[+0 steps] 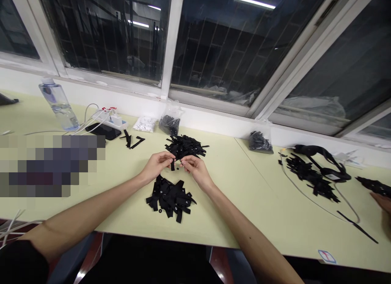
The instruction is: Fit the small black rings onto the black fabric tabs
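A black fabric strip (172, 165) hangs down between the two hands, above the table (222, 153). The left hand (157, 166) pinches this strip in its fingers. The fingers of the right hand (198, 170) are brought together just beside it, with something small and dark at their tips; the view is too small to tell what they grasp, or whether they touch the strip also. A small black ring (177, 168) is seen below the hands.

Nearer to the person lies a near pile (171, 197) of black strips, several marked with a white letter M. Behind the hands is a far pile (186, 144) of black strips. Beyond it, by the wall, stands a clear bag of black pieces (170, 125), and to its left a bag of white pieces (144, 124), a black phone (103, 131) and a water bottle (59, 104). At the far right, a co-worker's hand (382, 203) rests near other black strips (375, 187).
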{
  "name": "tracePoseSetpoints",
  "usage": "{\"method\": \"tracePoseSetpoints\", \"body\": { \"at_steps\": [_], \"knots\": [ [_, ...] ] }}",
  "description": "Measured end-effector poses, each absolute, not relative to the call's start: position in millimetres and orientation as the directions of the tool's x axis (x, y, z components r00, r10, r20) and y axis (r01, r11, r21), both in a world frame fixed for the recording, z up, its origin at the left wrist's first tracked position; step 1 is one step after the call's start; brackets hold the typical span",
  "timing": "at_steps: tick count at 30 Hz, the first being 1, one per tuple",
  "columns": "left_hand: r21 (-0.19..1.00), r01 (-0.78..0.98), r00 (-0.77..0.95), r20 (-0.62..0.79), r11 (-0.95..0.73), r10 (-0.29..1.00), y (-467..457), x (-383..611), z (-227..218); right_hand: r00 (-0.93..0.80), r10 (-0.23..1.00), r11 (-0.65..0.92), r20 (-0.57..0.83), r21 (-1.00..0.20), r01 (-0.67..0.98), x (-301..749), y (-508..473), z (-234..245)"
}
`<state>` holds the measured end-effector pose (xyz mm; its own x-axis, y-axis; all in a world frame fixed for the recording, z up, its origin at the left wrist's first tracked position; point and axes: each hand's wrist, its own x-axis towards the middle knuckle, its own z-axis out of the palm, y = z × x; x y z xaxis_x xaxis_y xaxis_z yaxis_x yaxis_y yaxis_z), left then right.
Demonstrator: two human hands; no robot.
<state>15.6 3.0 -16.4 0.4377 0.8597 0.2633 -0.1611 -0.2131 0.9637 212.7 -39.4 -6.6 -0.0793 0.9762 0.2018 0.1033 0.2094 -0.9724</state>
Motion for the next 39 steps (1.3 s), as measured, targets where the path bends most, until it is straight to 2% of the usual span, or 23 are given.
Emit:
{"method": "tracePoseSetpoints", "body": {
  "at_steps": [6, 12, 24, 27, 33, 36, 39],
  "knots": [
    [0.969, -0.155, 0.465, 0.244, -0.193, 0.851, 2, 15, -16, -0.089, 0.958, 0.282, 0.271, -0.948, 0.147, 209, -44, -4],
    [0.973, -0.128, 0.492, 0.230, -0.191, 0.840, -1, 14, -15, -0.072, 0.949, 0.313, 0.306, -0.943, 0.113, 207, -48, 2],
    [0.980, -0.064, 0.549, 0.193, -0.190, 0.813, -7, 14, -15, -0.100, 0.957, 0.281, 0.273, -0.957, 0.073, 210, -42, -5],
    [0.970, -0.019, 0.542, 0.215, -0.243, 0.813, -9, 14, -16, -0.088, 0.960, 0.274, 0.266, -0.957, 0.091, 209, -42, -6],
    [0.890, 0.047, 0.501, 0.373, -0.454, 0.781, -18, 16, -10, -0.085, 0.947, 0.320, 0.309, -0.923, 0.212, 207, -46, -3],
    [0.863, 0.077, 0.505, 0.398, -0.499, 0.766, -21, 16, -8, -0.073, 0.930, 0.366, 0.361, -0.882, 0.298, 207, -47, -3],
    [0.860, 0.081, 0.507, 0.400, -0.504, 0.763, -21, 17, -9, -0.071, 0.919, 0.390, 0.388, -0.865, 0.315, 208, -45, -4]
  ]
}}
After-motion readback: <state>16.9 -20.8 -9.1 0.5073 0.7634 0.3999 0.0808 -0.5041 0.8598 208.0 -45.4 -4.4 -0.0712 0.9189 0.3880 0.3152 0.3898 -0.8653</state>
